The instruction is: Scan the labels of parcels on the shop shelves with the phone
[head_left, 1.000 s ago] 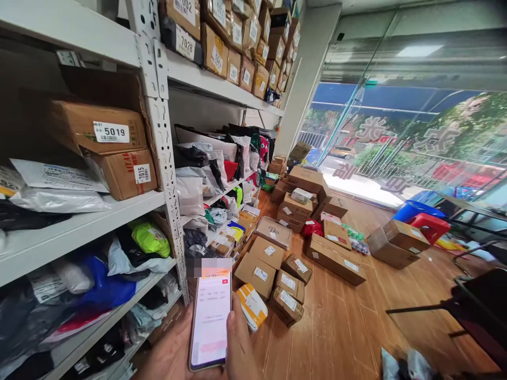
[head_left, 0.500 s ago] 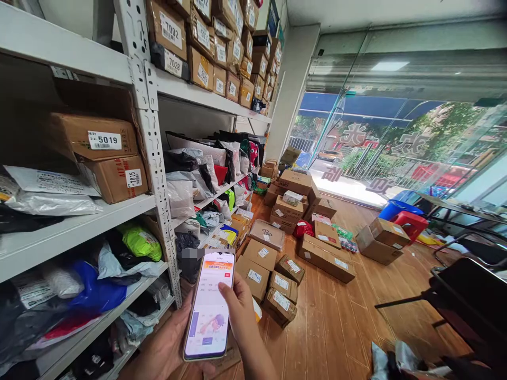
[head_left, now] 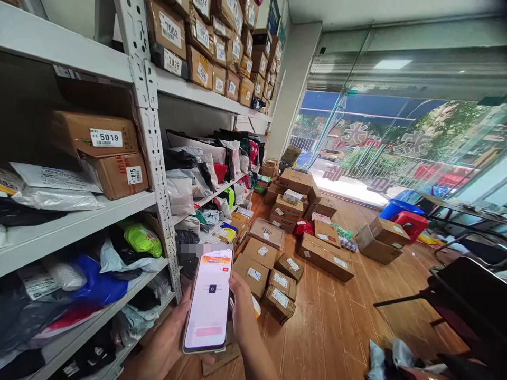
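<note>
A smartphone (head_left: 208, 316) is upright and tilted at the lower middle of the view. On its lit screen are an orange banner at the top, a small dark square near the middle and a pale pink bar low down. My left hand (head_left: 168, 335) is closed around the phone's left side and back, with its fingertips just showing under the lower edge. Against the right edge rests my right hand (head_left: 243, 311), its thumb raised beside the screen and its other fingers mostly hidden behind the phone.
White metal shelves (head_left: 122, 211) with bagged parcels and numbered boxes (head_left: 106, 138) run along the left. Cartons (head_left: 251, 274) lie on the wooden floor (head_left: 328, 327) ahead. A black chair (head_left: 467, 301) stands at right, near a red stool (head_left: 411, 222). Glass doors (head_left: 364, 148) are at the back.
My right thumb has moved off the screen to the phone's right edge. The screen has changed from a page with a picture to a mostly blank one with a small dark square.
</note>
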A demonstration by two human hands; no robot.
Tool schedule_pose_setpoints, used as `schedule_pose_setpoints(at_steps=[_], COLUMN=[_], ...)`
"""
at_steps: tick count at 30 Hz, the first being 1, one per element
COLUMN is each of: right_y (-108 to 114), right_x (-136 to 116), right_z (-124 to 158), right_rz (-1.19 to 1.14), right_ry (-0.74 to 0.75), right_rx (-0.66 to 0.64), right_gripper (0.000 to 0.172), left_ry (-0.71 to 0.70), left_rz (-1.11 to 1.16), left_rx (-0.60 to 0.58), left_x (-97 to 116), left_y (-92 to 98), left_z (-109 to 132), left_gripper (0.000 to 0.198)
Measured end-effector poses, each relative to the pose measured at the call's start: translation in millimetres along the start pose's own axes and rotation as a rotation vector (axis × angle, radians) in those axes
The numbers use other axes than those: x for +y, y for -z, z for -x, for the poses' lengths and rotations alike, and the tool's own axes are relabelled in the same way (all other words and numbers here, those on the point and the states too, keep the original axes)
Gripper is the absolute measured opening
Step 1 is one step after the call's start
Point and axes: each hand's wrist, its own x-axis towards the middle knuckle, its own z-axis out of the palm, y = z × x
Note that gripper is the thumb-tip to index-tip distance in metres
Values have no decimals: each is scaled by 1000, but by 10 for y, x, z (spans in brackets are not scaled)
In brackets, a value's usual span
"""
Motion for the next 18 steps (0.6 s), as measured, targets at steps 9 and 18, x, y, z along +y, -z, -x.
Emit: schedule_pose_setpoints(at_steps=[9, 18], right_y=[98, 58], right_x=[30, 0], right_z=[83, 72], right_rz=[104, 157], right_ry=[88, 35], right_rx=[2, 43], right_gripper=[35, 48], left_ry=[26, 5], left_rz=[-27, -36], left_rx=[16, 15], left_x=[104, 88], left_y=[-228, -254], left_z=[84, 93], left_gripper=[112, 105])
